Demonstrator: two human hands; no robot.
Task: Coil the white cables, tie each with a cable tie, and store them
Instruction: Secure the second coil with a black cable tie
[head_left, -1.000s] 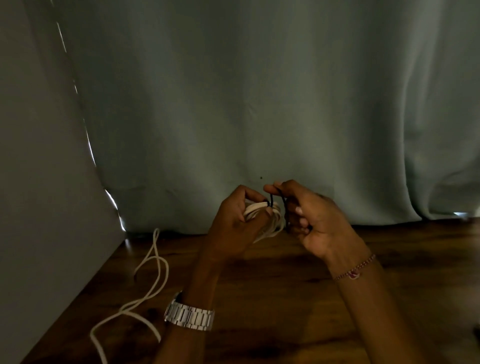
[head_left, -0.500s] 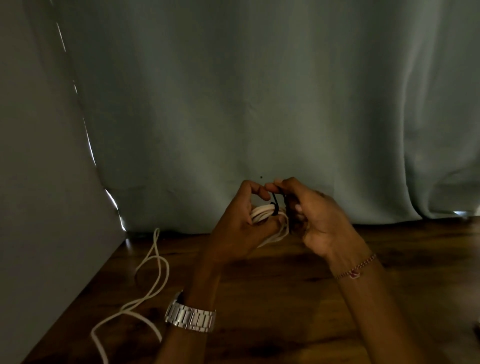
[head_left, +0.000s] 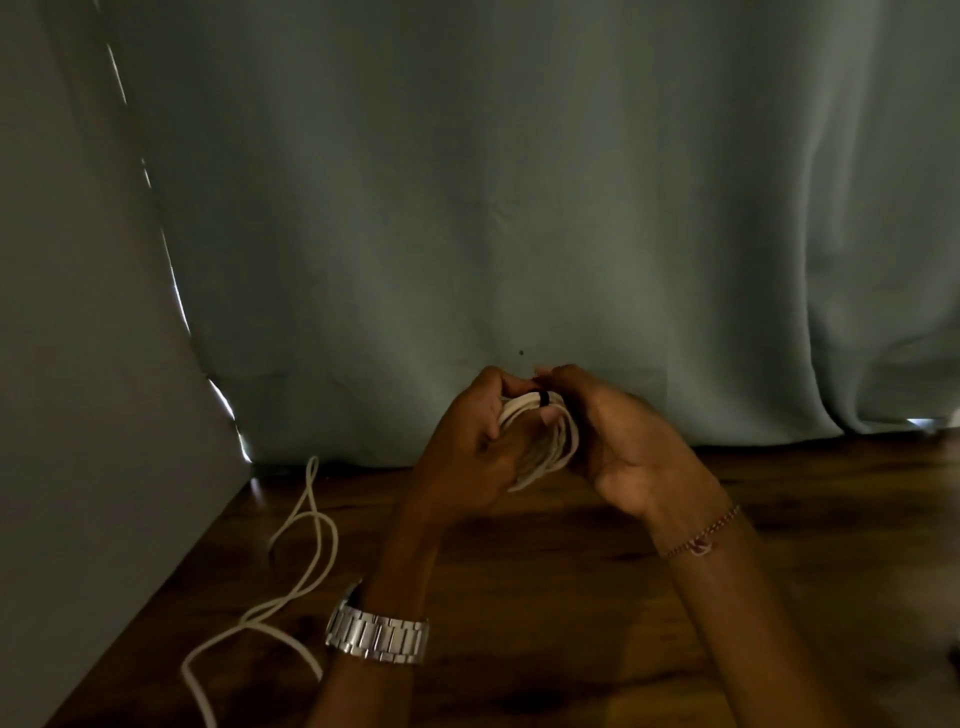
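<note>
A coiled white cable is held upright above the wooden table between both hands. My left hand grips the coil's left side with curled fingers, thumb on its face. My right hand curls round the right side, its fingertips at the top. A black cable tie wraps the top of the coil where the fingertips of both hands meet. A second white cable lies loose on the table to the left, running to the near edge.
The dark wooden table runs back to a grey-green curtain. A grey wall closes the left side. A small dark object shows at the right edge.
The tie's loose black ends, earlier sticking up between the fingertips, now sit as a snug band on the coil. Both hands have closed in and lowered slightly.
</note>
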